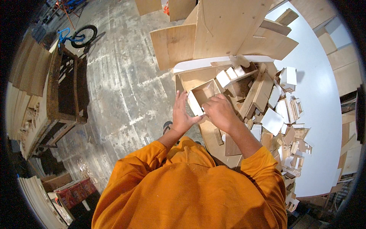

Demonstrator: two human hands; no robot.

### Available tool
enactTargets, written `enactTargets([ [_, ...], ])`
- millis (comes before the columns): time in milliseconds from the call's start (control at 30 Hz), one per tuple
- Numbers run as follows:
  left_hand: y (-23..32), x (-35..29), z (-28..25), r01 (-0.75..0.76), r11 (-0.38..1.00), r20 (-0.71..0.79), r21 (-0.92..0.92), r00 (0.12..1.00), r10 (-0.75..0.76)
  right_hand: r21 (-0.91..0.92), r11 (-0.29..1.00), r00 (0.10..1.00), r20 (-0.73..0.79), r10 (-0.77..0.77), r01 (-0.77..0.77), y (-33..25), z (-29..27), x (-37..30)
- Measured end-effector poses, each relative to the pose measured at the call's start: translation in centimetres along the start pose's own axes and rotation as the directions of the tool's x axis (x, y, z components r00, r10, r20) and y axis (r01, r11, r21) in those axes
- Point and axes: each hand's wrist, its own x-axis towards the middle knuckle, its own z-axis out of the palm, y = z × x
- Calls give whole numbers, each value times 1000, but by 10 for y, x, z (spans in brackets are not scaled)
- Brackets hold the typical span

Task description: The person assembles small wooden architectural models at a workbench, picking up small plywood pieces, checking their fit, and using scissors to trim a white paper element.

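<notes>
A small open wooden box (209, 91) with a white outer side sits in front of me at the left end of the cluttered worktop. My left hand (181, 114) spans the white side, its fingers at the far end and its thumb by the near corner, steadying the box. At that near corner my right hand (220, 111) is closed, fingers bent in a pinch. Whatever lies between those fingertips is mostly hidden; only a small pale bit shows. Right of the box lies a white-topped wooden piece (230, 77).
Wood offcuts (272, 121) pile up to the right on a white tabletop (318, 95). Large plywood panels (228, 28) stand beyond the box. At left are a wooden bench (57, 103) and a blue bicycle (78, 38) on the concrete floor (126, 76).
</notes>
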Motion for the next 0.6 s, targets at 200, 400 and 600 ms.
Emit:
enactTargets([
  [200,6,0,-2,20,999,-2,39,1000,-20,-14,1000,1000,11,14,-14,-2,-1,-2],
  [400,6,-3,-8,68,993,46,-93,997,-63,121,991,997,-41,71,-66,-5,-8,-6],
  [600,4,-2,-10,98,986,76,-133,993,-88,300,950,982,-134,131,-86,-2,-36,-14],
])
